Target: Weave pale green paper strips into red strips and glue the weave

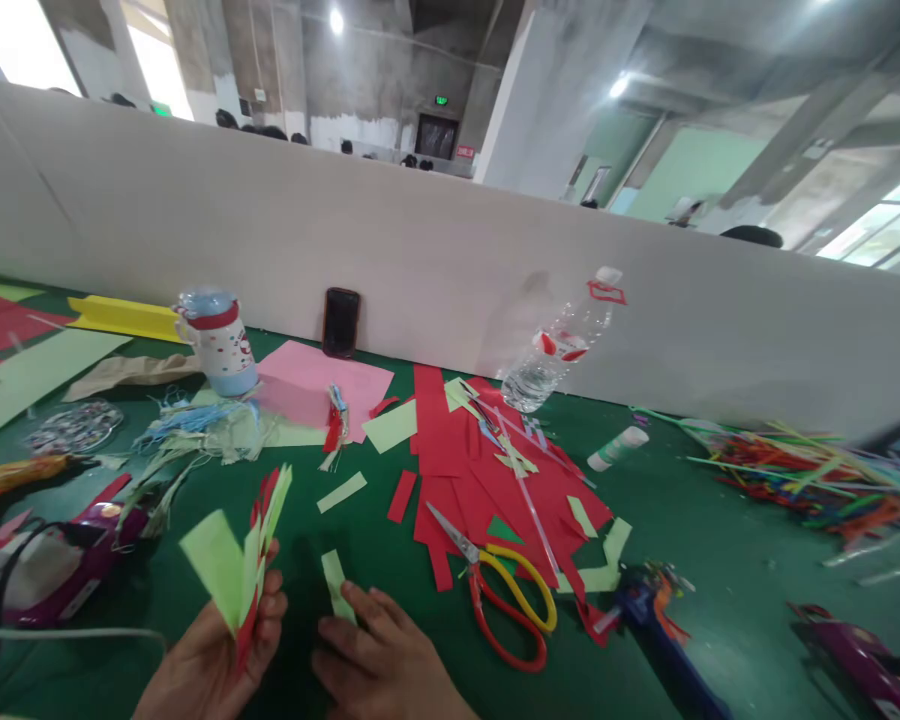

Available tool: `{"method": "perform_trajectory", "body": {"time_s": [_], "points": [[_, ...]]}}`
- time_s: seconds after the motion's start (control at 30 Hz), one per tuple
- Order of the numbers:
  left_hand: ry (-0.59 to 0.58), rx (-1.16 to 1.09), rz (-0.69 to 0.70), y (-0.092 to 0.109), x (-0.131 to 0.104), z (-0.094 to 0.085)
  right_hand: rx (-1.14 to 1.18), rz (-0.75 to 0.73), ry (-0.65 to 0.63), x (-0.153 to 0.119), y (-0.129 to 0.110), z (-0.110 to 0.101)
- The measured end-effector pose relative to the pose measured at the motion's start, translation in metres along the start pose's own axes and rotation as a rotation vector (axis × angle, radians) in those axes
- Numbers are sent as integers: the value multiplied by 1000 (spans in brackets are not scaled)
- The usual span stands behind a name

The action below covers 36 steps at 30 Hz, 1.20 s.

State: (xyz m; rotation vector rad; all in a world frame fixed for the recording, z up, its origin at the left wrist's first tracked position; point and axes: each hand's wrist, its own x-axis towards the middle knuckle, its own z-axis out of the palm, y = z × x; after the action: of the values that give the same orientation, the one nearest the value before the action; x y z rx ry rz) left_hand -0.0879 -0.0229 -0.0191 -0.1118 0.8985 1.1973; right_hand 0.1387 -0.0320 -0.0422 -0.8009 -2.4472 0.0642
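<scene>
My left hand (229,640) is closed around a bundle of light green and red paper strips (251,570), which stands upright and fans out at the top. To its right, my right hand (390,655) has its fingers closed on the lower end of a short light green paper strip (334,580) at the table surface. Beyond my right hand lie scissors (506,600) with red and yellow handles, blades parted, their tips over red paper sheets (450,430). Another loose green strip (342,493) rests on the green table.
A clear water bottle (559,350) leans against the white partition (420,250), with a glue stick (618,449) nearby. A phone (341,322) and a patterned cup (221,345) stand at the back. Glue guns (82,570) (667,640) flank the work area; colourful sticks (802,480) are piled right.
</scene>
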Motion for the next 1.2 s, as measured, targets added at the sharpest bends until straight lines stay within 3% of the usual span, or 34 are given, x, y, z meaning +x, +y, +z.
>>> {"method": "perform_trajectory", "body": {"time_s": [0.07,0.13,0.27,0.37,0.47,0.6,0.7,0.8,0.87,0.93,1.03,1.13,1.2], "points": [[-43,-30,-50,-2,-1,-4,-29,21,-116,0,1,8],[-72,33,-10,-6,-1,-4,-11,185,-153,3,3,4],[-28,311,108,-18,-2,6,277,473,81,14,0,-25],[-111,499,129,-23,-1,13,589,627,192,16,-2,-40],[-151,877,220,-24,0,13,653,816,177,3,3,-43],[33,1495,426,-25,5,6,594,990,228,-28,14,-43],[109,1866,540,-29,10,0,471,939,197,-39,15,-45],[115,2051,944,-35,16,-8,315,783,173,-35,8,-48],[53,2095,1214,-39,21,-13,250,647,149,-27,1,-48],[-38,2104,1393,-40,25,-18,201,508,112,-20,-4,-46],[-75,2075,1529,-40,28,-18,153,392,77,-13,-8,-42],[128,2042,1591,-38,26,-15,158,392,86,-13,-7,-41],[156,2026,1609,-35,23,-16,170,424,98,-16,-6,-43]]}}
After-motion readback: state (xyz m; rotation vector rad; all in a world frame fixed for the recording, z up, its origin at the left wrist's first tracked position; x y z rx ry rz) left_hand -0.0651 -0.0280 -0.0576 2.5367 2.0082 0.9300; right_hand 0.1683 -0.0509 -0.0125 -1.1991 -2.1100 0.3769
